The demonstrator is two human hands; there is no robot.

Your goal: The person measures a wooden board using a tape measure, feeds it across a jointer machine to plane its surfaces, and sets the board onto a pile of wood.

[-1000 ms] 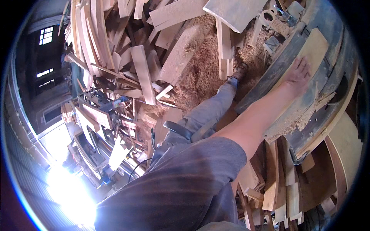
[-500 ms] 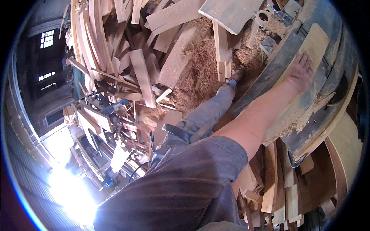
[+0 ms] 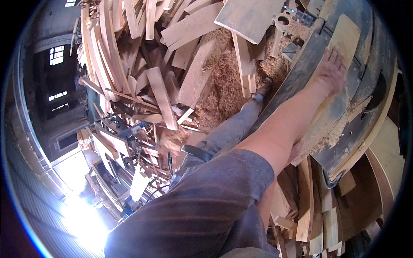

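My left hand (image 3: pixel 330 74) lies flat on a pale wooden board (image 3: pixel 346 32), its fingers stretched out toward the board's far end. The board rests lengthwise on a dark metal machine table (image 3: pixel 297 81) at the right. Beneath my left forearm, a bit of my right hand (image 3: pixel 296 151) shows close to the near end of the board. Most of that hand and its fingers are hidden by the left arm. Sawdust and shavings (image 3: pixel 329 136) lie on the table beside the board.
Loose planks and offcuts (image 3: pixel 162 99) are heaped at the left, around a mound of shavings (image 3: pixel 221 92). A wide grey panel (image 3: pixel 249 17) lies at the far side near a round-holed metal part (image 3: pixel 283 20). More wooden pieces (image 3: pixel 304 198) stand below the table's near edge.
My left hand and the board have slid a short way farther along the machine table. The whole view has shifted slightly.
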